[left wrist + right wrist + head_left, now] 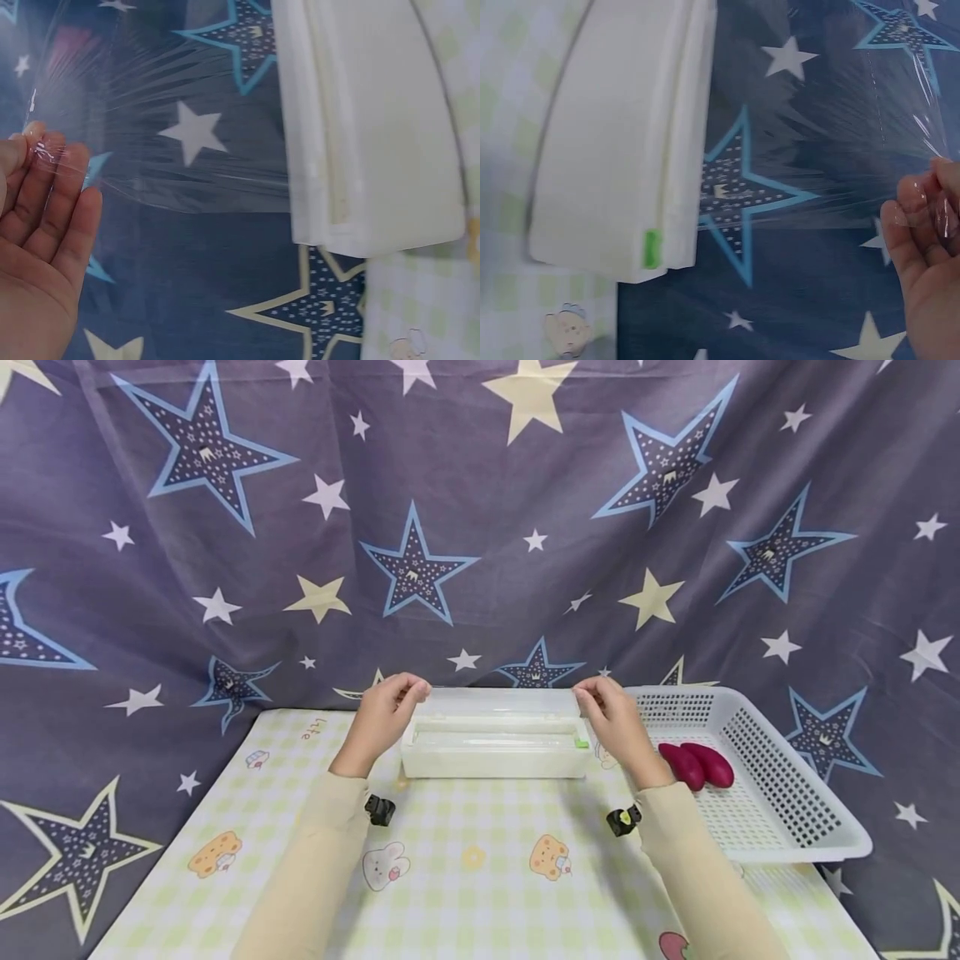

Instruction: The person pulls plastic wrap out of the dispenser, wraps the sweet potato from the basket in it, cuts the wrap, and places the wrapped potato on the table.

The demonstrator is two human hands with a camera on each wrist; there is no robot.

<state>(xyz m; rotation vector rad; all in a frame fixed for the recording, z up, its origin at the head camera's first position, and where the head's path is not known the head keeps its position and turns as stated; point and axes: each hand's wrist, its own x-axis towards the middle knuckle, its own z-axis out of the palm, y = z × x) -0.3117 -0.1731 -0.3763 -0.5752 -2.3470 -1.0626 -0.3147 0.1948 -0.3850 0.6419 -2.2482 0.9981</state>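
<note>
A white cling film dispenser (495, 766) lies lengthwise across the far part of the table, its lid raised and a small green tab (581, 744) at its right end. Clear cling film (225, 184) stretches from its slot, creased toward the corners. My left hand (382, 718) pinches one corner of the film between thumb and fingertips, above the box's left end. At the opposite corner my right hand (617, 718) pinches the film (817, 169) the same way. In both wrist views the sheet is pulled taut between hand and box.
On the right stands a white perforated basket (843, 847), reaching past the table edge, with two purplish-red oblong items (708, 765) inside. A checked cloth (472, 902) covers the table. Behind hangs a star-patterned curtain (480, 468), close to the table's far edge.
</note>
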